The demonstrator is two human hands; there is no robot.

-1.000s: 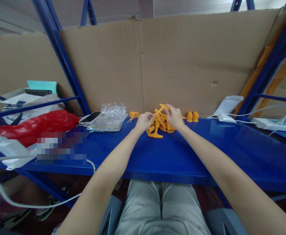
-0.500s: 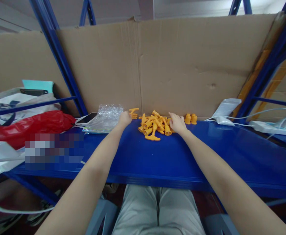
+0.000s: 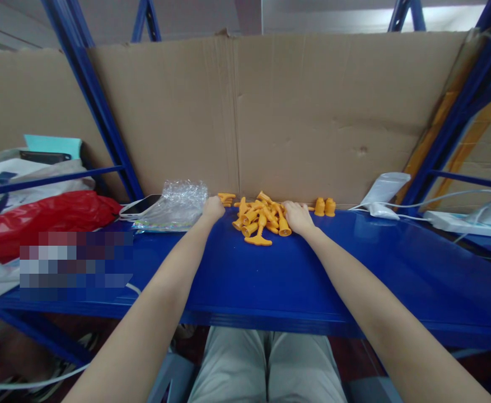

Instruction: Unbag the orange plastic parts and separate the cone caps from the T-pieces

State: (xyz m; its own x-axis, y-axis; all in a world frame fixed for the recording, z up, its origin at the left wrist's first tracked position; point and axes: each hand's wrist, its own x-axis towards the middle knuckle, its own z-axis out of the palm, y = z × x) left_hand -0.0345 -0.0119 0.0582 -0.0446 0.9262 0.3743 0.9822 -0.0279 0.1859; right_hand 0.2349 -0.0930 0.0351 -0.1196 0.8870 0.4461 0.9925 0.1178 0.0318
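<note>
A pile of small orange plastic parts [image 3: 258,217] lies on the blue shelf [image 3: 279,268] against the cardboard back wall. My left hand [image 3: 213,209] rests closed at the pile's left edge, beside a few orange pieces [image 3: 225,197] set apart; what its fingers hold is hidden. My right hand [image 3: 297,215] sits at the pile's right edge with fingers curled onto the parts. Two orange caps [image 3: 325,206] stand upright just right of that hand.
A crinkled clear plastic bag [image 3: 178,204] and a phone [image 3: 139,206] lie to the left. A red bag [image 3: 39,218] and white bags fill the far left. At the right lie a white pouch [image 3: 386,183], cables and a power strip [image 3: 459,221]. Blue rack posts flank the cardboard.
Both hands held a part together above the pile a second ago. The left hand then moved left to the separate pieces, and the right hand dropped to the pile's right edge.
</note>
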